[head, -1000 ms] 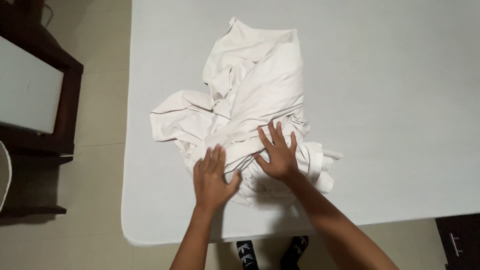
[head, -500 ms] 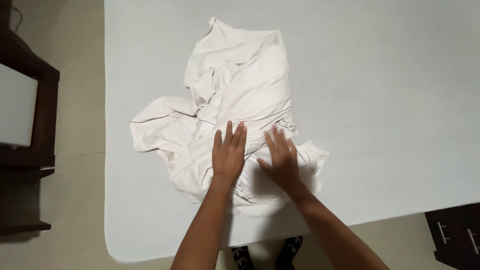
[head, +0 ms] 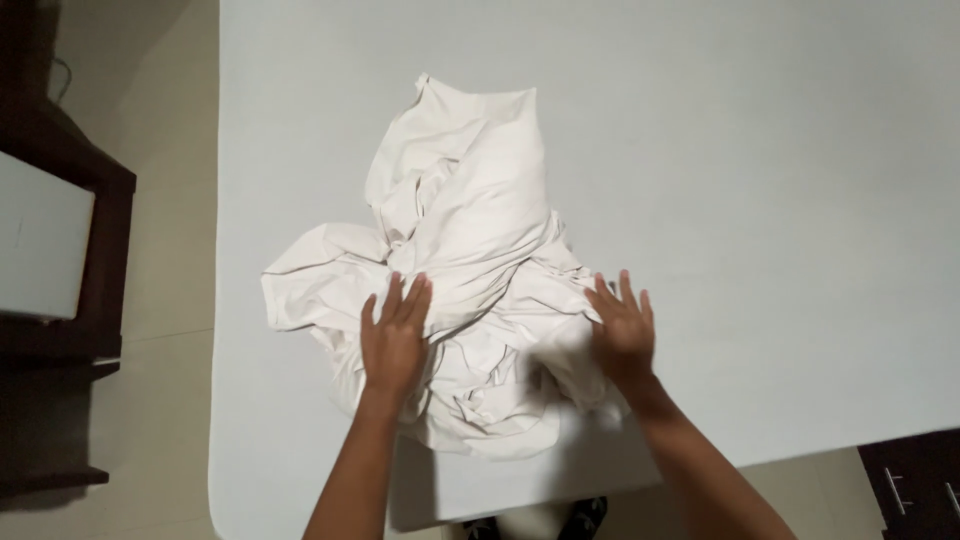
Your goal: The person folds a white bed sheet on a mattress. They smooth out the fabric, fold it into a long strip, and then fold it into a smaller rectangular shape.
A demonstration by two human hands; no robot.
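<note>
A crumpled cream-white cloth [head: 470, 250] lies in a heap on a white bed surface [head: 760, 160], near its front left corner. My left hand [head: 395, 335] rests flat on the cloth's lower left part, fingers spread. On the cloth's lower right edge my right hand [head: 622, 330] lies flat as well, fingers apart, its outer side over the bed surface. Neither hand grips the fabric. Both forearms reach in from the bottom of the view.
A dark wooden piece of furniture [head: 60, 250] with a pale top stands to the left, across a strip of tiled floor [head: 150, 420]. Another dark cabinet corner [head: 915, 480] with metal handles shows at the bottom right. The bed's front edge runs close to my body.
My right hand has slid to the right, out to the cloth's edge, so my hands are now wider apart. The left hand stays on the cloth. The view has shifted.
</note>
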